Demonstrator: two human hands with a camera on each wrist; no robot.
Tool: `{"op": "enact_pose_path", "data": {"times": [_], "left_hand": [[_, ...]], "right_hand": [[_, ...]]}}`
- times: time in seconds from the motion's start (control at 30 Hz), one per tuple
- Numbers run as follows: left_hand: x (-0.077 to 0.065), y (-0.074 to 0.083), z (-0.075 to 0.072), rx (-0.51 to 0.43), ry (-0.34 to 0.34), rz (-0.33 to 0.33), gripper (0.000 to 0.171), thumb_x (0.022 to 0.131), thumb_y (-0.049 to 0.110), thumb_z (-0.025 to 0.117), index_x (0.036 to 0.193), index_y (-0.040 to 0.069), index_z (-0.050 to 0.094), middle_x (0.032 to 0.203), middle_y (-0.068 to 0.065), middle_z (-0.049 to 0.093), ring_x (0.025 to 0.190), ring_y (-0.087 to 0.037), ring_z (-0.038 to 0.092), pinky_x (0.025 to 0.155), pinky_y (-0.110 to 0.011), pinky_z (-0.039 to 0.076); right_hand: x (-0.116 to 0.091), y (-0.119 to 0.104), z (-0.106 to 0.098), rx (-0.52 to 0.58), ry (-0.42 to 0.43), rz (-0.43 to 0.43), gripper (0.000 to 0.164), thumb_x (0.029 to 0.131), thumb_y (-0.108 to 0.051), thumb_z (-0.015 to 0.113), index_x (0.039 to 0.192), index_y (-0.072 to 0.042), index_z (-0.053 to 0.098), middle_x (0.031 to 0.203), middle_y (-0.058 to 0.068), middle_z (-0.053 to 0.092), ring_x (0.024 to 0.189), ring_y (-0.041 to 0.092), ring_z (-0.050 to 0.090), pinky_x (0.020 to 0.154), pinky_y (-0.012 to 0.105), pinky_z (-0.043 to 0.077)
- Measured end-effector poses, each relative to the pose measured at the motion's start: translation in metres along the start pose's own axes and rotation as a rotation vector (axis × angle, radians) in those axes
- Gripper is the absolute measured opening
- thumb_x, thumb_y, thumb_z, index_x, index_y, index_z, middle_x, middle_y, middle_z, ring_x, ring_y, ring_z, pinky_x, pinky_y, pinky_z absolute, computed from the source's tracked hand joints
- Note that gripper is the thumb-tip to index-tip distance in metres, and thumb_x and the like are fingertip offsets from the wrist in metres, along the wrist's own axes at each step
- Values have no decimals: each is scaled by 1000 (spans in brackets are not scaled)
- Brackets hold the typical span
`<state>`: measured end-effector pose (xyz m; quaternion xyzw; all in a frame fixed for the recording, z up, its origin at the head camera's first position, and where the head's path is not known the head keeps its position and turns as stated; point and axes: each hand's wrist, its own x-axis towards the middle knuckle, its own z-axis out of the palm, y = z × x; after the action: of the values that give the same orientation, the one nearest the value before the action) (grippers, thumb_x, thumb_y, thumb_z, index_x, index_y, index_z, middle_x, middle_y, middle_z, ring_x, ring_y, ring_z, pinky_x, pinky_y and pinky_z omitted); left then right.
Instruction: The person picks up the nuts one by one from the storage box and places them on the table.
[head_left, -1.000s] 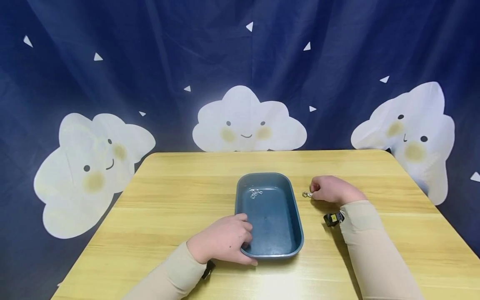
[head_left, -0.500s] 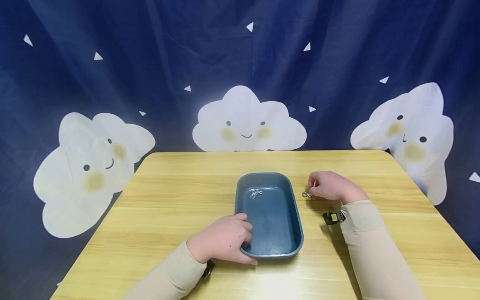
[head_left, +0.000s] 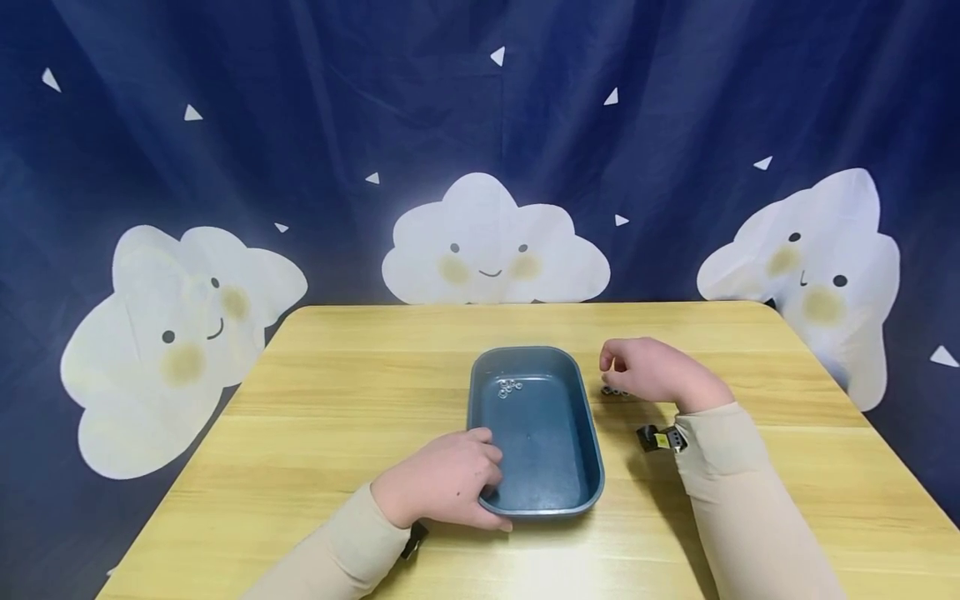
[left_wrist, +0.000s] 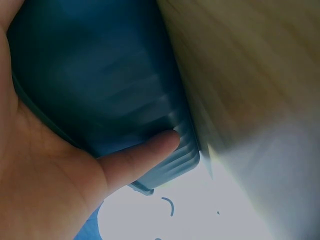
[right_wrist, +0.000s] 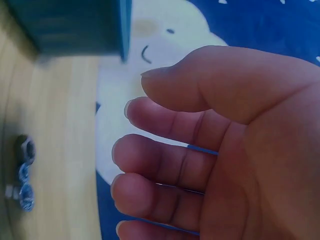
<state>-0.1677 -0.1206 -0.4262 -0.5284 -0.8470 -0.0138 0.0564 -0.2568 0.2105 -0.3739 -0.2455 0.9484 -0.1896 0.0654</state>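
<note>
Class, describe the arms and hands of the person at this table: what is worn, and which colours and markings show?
The left hand and right hand are bare, without gloves. Plain, long beige sleeves end in cuffs at the wrists. A small black device with a yellow patch sits at the right wrist.

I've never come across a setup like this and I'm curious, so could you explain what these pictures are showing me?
There is no machine at work, just a person using bare hands. The wide picture comes from a camera worn on the head; the others come from a small camera on each wrist. On the wooden table stands a blue tray with small shiny metal pieces inside; similar loose pieces lie to its right. The left hand grips the tray's near left corner. The right hand hovers by the loose pieces; its wrist view shows nothing held.
</note>
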Motion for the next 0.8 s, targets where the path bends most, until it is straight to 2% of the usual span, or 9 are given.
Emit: {"op": "enact_pose_path", "data": {"times": [0.3, 0.5, 0.8], "left_hand": [[0, 0, 1, -13, 4, 8, 56, 79, 67, 71, 53, 27, 42, 62, 15, 31, 68, -10, 31, 67, -21, 30], [-1, 0, 1, -16, 9, 5, 54, 78, 67, 72, 54, 27, 44, 62, 16, 32, 69, -10, 32, 67, -21, 31], [0, -1, 1, -20, 6, 9, 53, 78, 67, 72, 54, 27, 47, 63, 16, 33, 69, -10, 32, 67, -21, 31]], "right_hand": [[0, -22, -2, 1, 27, -48, 6, 89, -17, 64, 96, -16, 64, 75, -7, 58, 69, 13, 52, 69, 36, 44], [9, -40, 4, -1, 16, -102, 8, 91, -16, 66, 98, -15, 65, 76, -7, 57, 71, 14, 53, 70, 36, 45], [25, -63, 11, -63, 5, -130, 6, 90, -20, 68, 94, -20, 64, 75, -8, 55, 71, 14, 53, 68, 35, 44]]}}
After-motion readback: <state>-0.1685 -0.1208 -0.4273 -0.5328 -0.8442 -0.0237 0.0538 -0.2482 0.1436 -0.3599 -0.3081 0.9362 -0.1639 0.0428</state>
